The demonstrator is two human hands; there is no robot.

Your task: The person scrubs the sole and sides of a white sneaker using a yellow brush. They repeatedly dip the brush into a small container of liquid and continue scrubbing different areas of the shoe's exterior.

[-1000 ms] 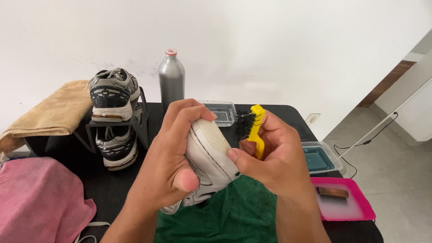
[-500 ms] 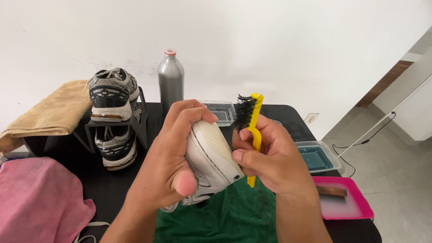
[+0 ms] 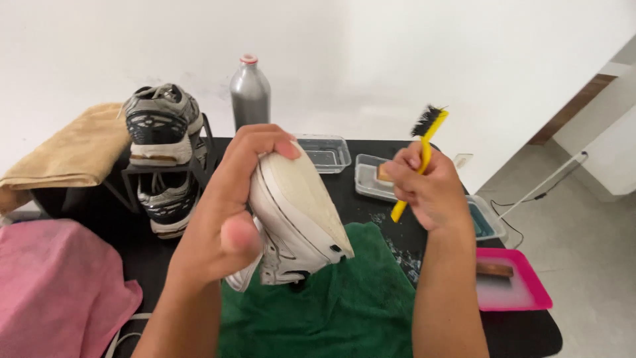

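Head view, looking down over the black bench [image 3: 371, 205]: the left hand [image 3: 222, 219] is wrapped tight around a white sneaker [image 3: 298, 212], holding it sole-up above a green towel [image 3: 344, 305] spread on the bench. The right hand [image 3: 427, 189] is closed around the handle of a yellow brush [image 3: 424, 149], dark bristles pointing up and away, held off to the right and clear of the shoe. It looks like a pause in scrubbing the sole; I'd judge that bringing the bristles to the rubber calls for tipping the brush down and steadying the shoe against the push.

The sole is pale, flat and faintly grimy, the upper smooth and leathery with dark trim. The towel is plush. Behind stand a clear shallow tray [image 3: 324, 152], a second tray holding a brownish block [image 3: 374, 176], a bluish tub [image 3: 483, 222] and a pink tray [image 3: 510, 285] with a wooden piece. At left, a worn grey pair of trainers [image 3: 162, 126] sits on a wire rack, beside a metal bottle [image 3: 250, 93], a tan cloth [image 3: 73, 149] and a pink cloth [image 3: 56, 285].
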